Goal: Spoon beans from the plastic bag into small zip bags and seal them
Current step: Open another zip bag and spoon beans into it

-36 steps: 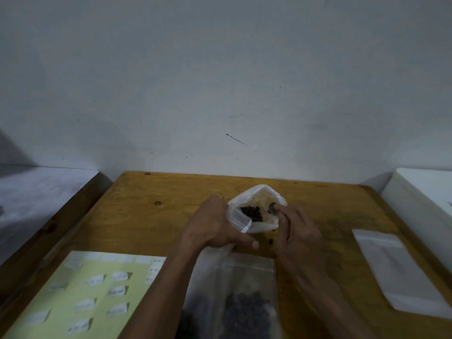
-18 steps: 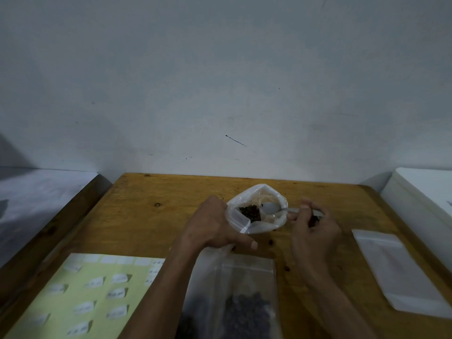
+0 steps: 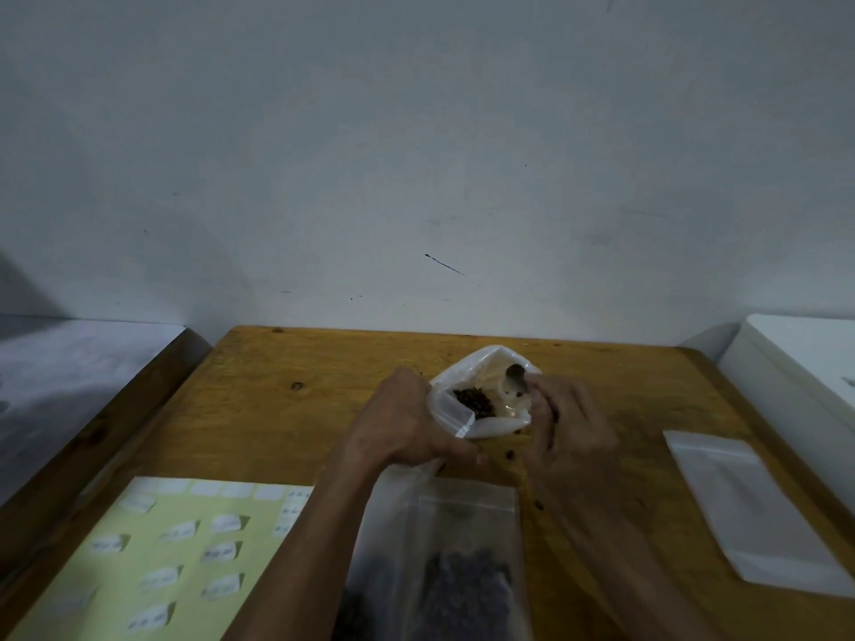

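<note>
Both hands met at the small zip bag (image 3: 481, 400): the left hand (image 3: 407, 423) gripped its open mouth. The right hand (image 3: 566, 423) held a spoon (image 3: 516, 377) tipped inside it, over the table (image 3: 277, 409).

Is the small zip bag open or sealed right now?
Open. The small zip bag's mouth gapes upward, held by the left hand; beans show inside, and the spoon dips in.

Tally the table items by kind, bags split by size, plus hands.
Small zip bags: 2, one held open, one flat stack or bag at right; layers cannot be told
Large bean bag: 1
Spoon: 1
Label sheet: 1
Hands: 2, left, right
Total: 7
</note>
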Available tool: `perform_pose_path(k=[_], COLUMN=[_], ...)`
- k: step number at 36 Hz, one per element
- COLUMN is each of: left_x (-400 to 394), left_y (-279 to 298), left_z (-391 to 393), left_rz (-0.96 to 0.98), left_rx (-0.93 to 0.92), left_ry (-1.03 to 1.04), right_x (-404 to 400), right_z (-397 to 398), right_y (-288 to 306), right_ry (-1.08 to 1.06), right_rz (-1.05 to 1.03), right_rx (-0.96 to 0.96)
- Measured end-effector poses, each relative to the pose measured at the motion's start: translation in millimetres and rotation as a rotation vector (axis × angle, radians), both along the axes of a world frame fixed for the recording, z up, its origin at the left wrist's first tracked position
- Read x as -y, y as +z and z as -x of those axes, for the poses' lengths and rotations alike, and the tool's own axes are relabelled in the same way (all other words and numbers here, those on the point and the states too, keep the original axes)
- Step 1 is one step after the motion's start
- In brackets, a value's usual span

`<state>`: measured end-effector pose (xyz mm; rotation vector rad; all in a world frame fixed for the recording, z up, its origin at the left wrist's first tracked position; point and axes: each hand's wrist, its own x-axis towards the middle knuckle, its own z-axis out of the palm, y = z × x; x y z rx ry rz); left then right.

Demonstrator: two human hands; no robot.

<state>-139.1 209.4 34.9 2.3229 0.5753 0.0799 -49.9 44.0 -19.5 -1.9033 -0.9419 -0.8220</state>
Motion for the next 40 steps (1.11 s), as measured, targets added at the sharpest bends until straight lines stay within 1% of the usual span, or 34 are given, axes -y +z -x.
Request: perform_pose_path(k=[3,4,6,8,10,12,14,17,20,24,27,30,32,34,37,40], left_x=[2,1,0,-2,-3,-4,-4,-3,-2,0,-1,-4,-6,-7,-7,-4], left_y=[0,-1,-4,-7,-7,-6,-6,-6,-5,-3,-1,-4,-7,-9,-11,-10], left_z=[-1,-1,-2,-2,-2,-2,-2,-2,-2,0,0,-1,-1,-1,-2,-2], left_rz=[0.013,0.012,0.009,0.006,-0.006,-0.024,-0.034,-0.028,-0.016,-0.024,-0.015,-0.002,0.0,-0.01,-0.013,-0.008], left_rx=[0.006,0.004,-0.007,-0.01,-0.005,-0.01,-0.013,-0.008,-0.012,-0.01,-0.007,-0.007,0.001,0.017,0.025,0.026], left_ry=[0.001,0.005,0.011,0.012,0.001,0.012,0.017,0.006,0.014,0.005,0.009,0.011,0.026,0.028,0.033,0.023], right_x=[-4,-6,-9,-10,-8,-7,-6,-4,-5,-6,-8,-10,-9,-11,-17,-22], right_z=[0,0,2,2,2,0,-1,0,2,4,3,-2,-2,0,5,8], right_y=[-8,-10,-9,-5,-2,-1,0,-1,-5,-8,-9,-16,-20,-21,-19,-16], right_ry=[-0.021,-0.022,-0.013,-0.014,-0.041,-0.04,-0.036,-0.004,0.034,0.054,0.054,0.034,0.029,0.008,-0.018,0.008], right_rz=[0.183,0.213,0.167,0.014,-0.097,-0.132,-0.126,-0.059,-0.006,-0.021,0.009,0.018,-0.054,-0.188,-0.371,-0.526], right_rx=[0.01,-0.005,-0.063,-0.107,-0.107,-0.099,-0.048,0.026,-0.007,-0.025,-0.063,-0.172,-0.293,-0.466,-0.775,-1.053])
